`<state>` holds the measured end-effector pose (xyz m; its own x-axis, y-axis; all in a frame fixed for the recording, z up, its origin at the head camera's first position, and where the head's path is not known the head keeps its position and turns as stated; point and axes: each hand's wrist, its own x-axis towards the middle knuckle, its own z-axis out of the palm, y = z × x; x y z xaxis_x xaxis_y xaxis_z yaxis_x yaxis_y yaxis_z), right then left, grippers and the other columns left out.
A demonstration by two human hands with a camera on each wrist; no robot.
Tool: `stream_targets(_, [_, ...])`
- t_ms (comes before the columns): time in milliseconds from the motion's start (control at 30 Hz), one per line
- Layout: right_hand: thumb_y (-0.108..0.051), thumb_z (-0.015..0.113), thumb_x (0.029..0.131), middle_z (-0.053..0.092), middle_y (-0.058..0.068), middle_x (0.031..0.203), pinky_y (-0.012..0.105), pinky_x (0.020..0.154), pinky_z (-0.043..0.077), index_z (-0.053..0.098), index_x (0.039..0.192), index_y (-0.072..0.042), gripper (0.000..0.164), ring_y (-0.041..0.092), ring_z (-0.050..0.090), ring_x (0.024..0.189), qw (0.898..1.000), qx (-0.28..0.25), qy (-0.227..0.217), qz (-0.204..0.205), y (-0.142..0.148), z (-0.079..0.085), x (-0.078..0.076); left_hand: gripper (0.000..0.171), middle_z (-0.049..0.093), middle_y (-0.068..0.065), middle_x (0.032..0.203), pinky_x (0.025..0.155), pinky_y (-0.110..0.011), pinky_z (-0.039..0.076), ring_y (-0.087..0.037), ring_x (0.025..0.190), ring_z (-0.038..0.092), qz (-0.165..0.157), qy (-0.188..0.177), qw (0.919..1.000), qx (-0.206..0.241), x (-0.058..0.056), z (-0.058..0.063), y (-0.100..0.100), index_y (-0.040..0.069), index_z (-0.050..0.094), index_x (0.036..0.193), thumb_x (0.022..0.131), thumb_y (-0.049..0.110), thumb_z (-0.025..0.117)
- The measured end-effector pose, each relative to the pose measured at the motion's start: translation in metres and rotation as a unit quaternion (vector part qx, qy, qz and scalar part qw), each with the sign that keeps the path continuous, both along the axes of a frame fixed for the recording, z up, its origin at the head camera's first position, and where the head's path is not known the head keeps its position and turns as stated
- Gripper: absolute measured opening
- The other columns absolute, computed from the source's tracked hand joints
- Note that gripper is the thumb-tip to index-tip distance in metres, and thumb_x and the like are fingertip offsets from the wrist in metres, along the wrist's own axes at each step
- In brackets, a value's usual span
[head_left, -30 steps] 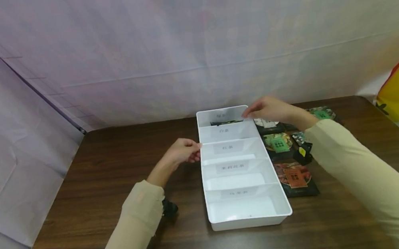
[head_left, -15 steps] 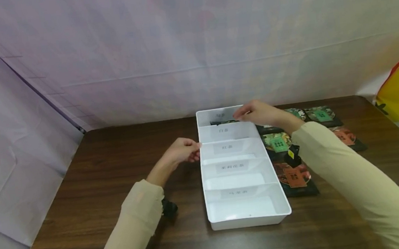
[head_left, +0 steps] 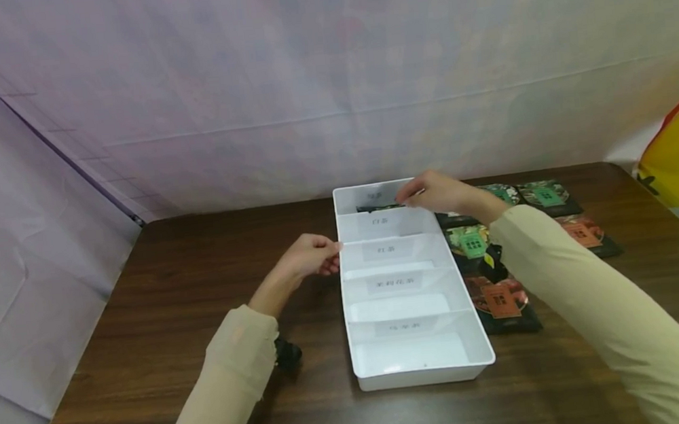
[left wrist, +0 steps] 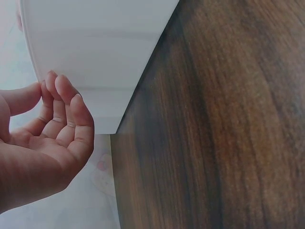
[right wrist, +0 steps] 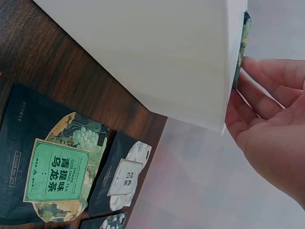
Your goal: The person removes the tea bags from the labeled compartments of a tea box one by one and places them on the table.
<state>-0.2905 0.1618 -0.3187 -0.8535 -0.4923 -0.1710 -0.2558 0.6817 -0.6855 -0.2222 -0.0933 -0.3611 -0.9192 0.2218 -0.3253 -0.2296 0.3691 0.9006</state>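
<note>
A long white divided box [head_left: 426, 377] with labelled compartments lies lengthwise before me. My left hand [head_left: 314, 255] pinches its left rim between thumb and forefinger; in the left wrist view this hand [left wrist: 59, 124] has its other fingers curled beside the wall. At the box's far end, a dark tea packet [head_left: 376, 208] stands in the last compartment, mostly hidden below the divider. My right hand [head_left: 436, 194] reaches over the right rim, curled fingertips at the packet's right end. The right wrist view shows this hand [right wrist: 271, 90] holding the packet's edge [right wrist: 244, 38] just above the rim.
Right of the box, several black tea packets lie flat on the brown wooden table [head_left: 201, 300], including a green-labelled packet [head_left: 549, 195], a red-labelled one [head_left: 502, 302] and an orange-labelled one [head_left: 587, 232]. A white curtain [head_left: 230, 99] hangs behind.
My right hand has slid left along the packet, farther over the far compartment, uncovering packets on the right. The left hand and the box have stayed in place.
</note>
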Motion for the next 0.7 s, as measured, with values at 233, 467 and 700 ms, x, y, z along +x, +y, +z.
stream_targets(233, [0.000, 0.046, 0.092, 0.052, 0.025, 0.122, 0.049, 0.094, 0.038, 0.058, 0.115, 0.007, 0.027, 0.037, 0.045, 0.116, 1.000, 0.000, -0.002, 0.007, -0.0014, 0.0026, 0.0020, 0.022, 0.056, -0.007, 0.071, 0.071, -0.035, 0.050, -0.012, 0.059, 0.054, -0.001, -0.002, 1.0000, 0.001, 0.0000, 0.0000, -0.0001, -0.009, 0.060, 0.094, 0.095, 0.011, 0.050])
stream_targets(467, [0.001, 0.044, 0.092, 0.050, 0.026, 0.124, 0.049, 0.095, 0.037, 0.055, 0.117, 0.010, 0.029, 0.038, 0.043, 0.117, 1.000, 0.010, -0.009, 0.005, -0.0034, 0.0039, 0.0031, 0.022, 0.055, -0.005, 0.069, 0.067, -0.032, 0.050, -0.011, 0.058, 0.053, -0.004, -0.002, 0.9999, 0.011, 0.0017, 0.0022, 0.0015, -0.009, 0.059, 0.092, 0.095, 0.011, 0.049])
stream_targets(700, [-0.001, 0.040, 0.092, 0.048, 0.028, 0.125, 0.051, 0.093, 0.038, 0.052, 0.120, 0.011, 0.033, 0.040, 0.043, 0.117, 1.000, 0.018, 0.011, 0.001, 0.0010, 0.0050, 0.0032, 0.022, 0.055, -0.005, 0.068, 0.067, -0.032, 0.050, -0.011, 0.058, 0.054, -0.004, -0.002, 0.9999, 0.011, 0.0030, 0.0039, 0.0025, -0.009, 0.058, 0.091, 0.095, 0.011, 0.049])
